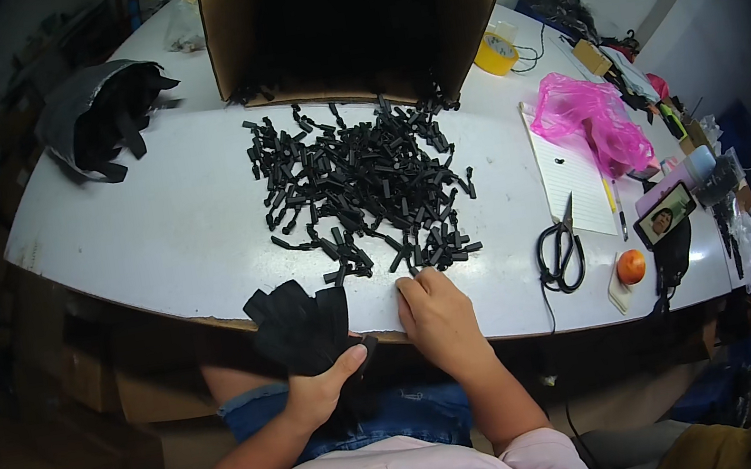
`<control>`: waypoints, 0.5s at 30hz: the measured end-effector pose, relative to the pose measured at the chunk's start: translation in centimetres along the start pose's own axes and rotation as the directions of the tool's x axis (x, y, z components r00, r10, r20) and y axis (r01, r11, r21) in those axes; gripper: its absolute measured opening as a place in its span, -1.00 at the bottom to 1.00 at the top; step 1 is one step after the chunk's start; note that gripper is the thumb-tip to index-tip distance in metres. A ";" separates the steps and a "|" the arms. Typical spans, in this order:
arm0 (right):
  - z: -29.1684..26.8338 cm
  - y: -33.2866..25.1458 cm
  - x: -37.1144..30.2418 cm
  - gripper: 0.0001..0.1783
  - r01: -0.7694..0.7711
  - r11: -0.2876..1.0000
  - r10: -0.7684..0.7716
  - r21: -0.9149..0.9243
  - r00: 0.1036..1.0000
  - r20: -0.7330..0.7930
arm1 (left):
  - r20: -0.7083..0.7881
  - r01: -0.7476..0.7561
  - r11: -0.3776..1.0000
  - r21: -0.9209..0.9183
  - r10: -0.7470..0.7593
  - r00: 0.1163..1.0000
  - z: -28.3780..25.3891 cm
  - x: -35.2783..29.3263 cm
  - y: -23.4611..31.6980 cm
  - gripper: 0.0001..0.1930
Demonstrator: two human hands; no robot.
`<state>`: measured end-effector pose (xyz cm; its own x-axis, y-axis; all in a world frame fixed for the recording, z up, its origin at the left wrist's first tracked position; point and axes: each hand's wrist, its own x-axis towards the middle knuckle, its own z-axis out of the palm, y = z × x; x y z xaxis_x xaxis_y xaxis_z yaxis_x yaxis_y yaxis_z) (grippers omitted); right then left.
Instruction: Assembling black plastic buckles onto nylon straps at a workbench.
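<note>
Left hand [320,386], fingers clamped on a bundle of black straps [297,327], held just below the worktop [155,237] edge. Right hand [435,312] rests at that edge, fingers together, tips touching the near side of the pile of black clips [359,184]. Open cardboard box [346,23] lies behind the pile.

The left hand [320,388] grips black straps [300,327] at the bench [174,234] edge; the right hand [438,314] touches the black clip pile [359,184].
</note>
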<state>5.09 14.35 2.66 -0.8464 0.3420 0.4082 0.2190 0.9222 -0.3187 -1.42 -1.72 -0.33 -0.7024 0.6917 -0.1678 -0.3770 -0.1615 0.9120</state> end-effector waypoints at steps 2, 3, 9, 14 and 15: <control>-0.3 0.1 -0.1 -0.80 0.008 0.998 0.000 -0.065 0.993 0.116 | -0.025 0.018 1.000 0.005 -0.017 1.000 0.2 0.1 0.1 -0.80; -0.6 0.0 -0.1 -0.83 0.011 0.997 0.000 -0.080 0.992 0.130 | -0.054 0.034 0.999 0.008 -0.033 0.998 0.2 0.1 0.2 -0.81; -1.4 -0.4 -1.1 -0.87 -0.246 0.851 0.217 0.464 0.969 0.115 | 0.001 -0.031 0.998 0.050 0.031 1.000 0.4 0.2 0.2 -0.81; -1.0 -1.8 -2.6 -0.84 -0.335 0.329 0.239 0.883 0.934 0.265 | 0.107 -0.126 0.983 0.134 0.112 0.988 1.2 0.2 0.9 -0.81; -1.0 -1.9 -2.6 -0.84 -0.336 0.327 0.238 0.883 0.934 0.267 | 0.127 -0.157 0.982 0.099 0.144 0.981 1.3 0.1 0.9 -0.81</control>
<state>7.39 11.88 3.04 -0.8679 0.4907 0.0772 -0.0729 0.0277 -0.9969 -1.09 -0.88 0.94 -0.6670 0.7450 0.0146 -0.1997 -0.1976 0.9597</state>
